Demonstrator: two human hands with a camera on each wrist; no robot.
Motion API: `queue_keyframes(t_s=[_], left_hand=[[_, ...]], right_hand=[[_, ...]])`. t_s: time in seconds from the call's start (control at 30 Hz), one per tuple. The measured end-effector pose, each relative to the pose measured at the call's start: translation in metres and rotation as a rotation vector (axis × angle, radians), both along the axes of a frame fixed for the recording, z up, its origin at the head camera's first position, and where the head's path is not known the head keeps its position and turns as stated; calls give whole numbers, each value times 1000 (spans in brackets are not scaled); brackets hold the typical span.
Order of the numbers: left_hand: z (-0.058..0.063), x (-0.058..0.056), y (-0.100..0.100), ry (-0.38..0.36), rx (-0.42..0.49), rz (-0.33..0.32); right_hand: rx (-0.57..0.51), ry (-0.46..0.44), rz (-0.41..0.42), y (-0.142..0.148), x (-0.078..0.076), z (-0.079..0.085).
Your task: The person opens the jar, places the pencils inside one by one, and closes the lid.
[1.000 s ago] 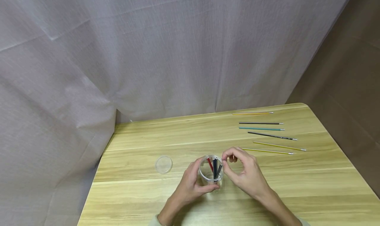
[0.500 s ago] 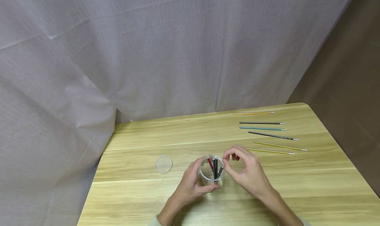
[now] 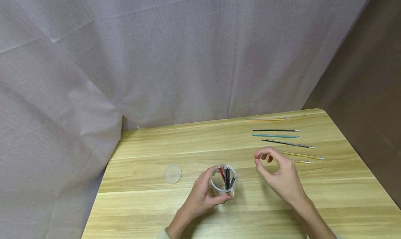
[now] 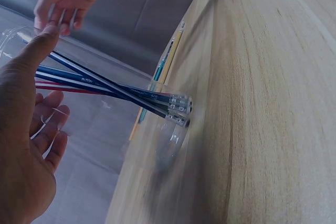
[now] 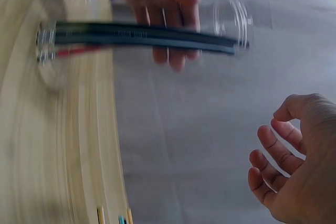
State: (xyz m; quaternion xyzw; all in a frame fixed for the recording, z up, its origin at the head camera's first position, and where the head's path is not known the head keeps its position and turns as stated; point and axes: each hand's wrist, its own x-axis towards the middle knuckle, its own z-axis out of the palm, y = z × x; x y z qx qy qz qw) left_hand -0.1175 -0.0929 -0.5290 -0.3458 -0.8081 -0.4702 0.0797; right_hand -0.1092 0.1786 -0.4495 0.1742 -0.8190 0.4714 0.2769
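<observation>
My left hand [image 3: 200, 193] grips a clear plastic jar [image 3: 219, 190] from its left side, thumb across the near wall. Several dark pencils [image 4: 110, 85] and a red pencil [image 3: 221, 174] lean inside it, eraser ends at the bottom. To the right of the jar and apart from it hovers my right hand [image 3: 283, 178], its fingers loosely bent and nothing between them, as the right wrist view shows. In the head view it partly covers two yellow pencils, a nearer one [image 3: 302, 162] and a farther one [image 3: 303, 156].
Farther back on the wooden table [image 3: 141, 155] lie an orange pencil [image 3: 267, 120], a black pencil [image 3: 275, 130], a teal pencil [image 3: 276, 136] and a slanted black pencil [image 3: 288, 143]. A clear round lid [image 3: 173, 174] lies left of the jar. Grey cloth [image 3: 188, 58] hangs behind the table.
My right hand has left the jar's rim and moved right, toward the yellow pencils. One more dark pencil shows apart in the jar than a second ago. The left hand stays put.
</observation>
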Motion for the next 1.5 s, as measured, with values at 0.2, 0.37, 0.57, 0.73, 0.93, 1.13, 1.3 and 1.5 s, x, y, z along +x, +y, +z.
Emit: queue_keyframes(t_s=[0.2,0.37,0.57,0.73,0.93,1.13,1.3,1.5], left_hand=[[0,0,0,6,-9,1],[0,0,0,-3,-10,1],[0,1,-1,-8,-12,2],[1,1,-1,-15,-13,3],[2,0,-2,-8,-12,-2],[1,0,-3,-3,-12,-2],[1,1,-3,-10,-14,1],[2,1,-3,-11,-8,0]], right_hand=[[-11,25,-76,26,-7,-5],[-6,37,-142,47,-14,-17],[-4,23,-168,64,-22,-30],[23,-6,-171,72,-27,-46],[48,-103,-169,79,-34,-73],[65,-209,-151,87,-41,-97],[93,-213,-133,93,-46,-113],[124,-208,-122,98,-53,-123]])
